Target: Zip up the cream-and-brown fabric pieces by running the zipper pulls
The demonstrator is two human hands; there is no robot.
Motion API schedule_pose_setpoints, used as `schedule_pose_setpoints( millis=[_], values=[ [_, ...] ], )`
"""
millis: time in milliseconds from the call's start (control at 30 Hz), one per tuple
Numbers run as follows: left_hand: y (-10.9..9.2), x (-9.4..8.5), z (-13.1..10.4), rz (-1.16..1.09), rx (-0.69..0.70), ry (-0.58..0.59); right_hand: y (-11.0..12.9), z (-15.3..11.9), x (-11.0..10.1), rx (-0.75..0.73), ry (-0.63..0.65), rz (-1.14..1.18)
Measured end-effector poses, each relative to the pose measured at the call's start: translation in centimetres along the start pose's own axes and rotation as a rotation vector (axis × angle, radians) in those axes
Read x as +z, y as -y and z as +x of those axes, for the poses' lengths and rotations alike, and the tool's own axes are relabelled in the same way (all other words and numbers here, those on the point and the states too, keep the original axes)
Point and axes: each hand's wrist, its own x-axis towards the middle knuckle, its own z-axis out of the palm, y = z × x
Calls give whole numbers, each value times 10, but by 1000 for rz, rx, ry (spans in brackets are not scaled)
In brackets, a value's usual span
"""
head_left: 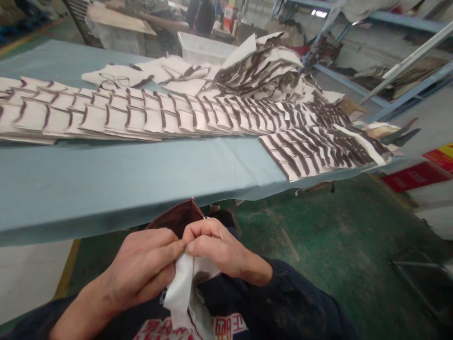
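Close to my body, my left hand (145, 264) and my right hand (219, 248) meet with their fingertips pinched on one piece of material (180, 283). Its pale whitish side hangs below my fingers in folded strips. A dark brown part (177, 215) with a pointed corner sticks up behind my hands, near the table edge. Both hands are closed, the thumbs pressed against the forefingers. The exact spot they grip is hidden between the fingertips.
A long table with a blue cover (141, 174) stands ahead. Overlapping rows of pale, dark-edged pieces (141, 115) lie across it, with a smaller batch (300, 151) at right. Behind are a loose heap (262, 66), eyeglasses (115, 81) and a white bin (205, 47). Shelving (382, 85) stands at right.
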Motion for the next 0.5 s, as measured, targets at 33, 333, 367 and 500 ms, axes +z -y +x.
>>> schedule_pose_setpoints(
  millis=[33,333,367,500],
  values=[
    [-2,0,0,9,-46,-8,2,-1,-1,-5,-9,-25],
    [-22,-39,34,-261,-392,242,11,-22,-2,-500,-163,-557],
    [-21,-40,35,-239,-351,244,8,-22,-1,-537,-165,-575],
    [-13,-30,25,-47,-77,170,-4,-18,5,-536,-157,-525]
  ],
)
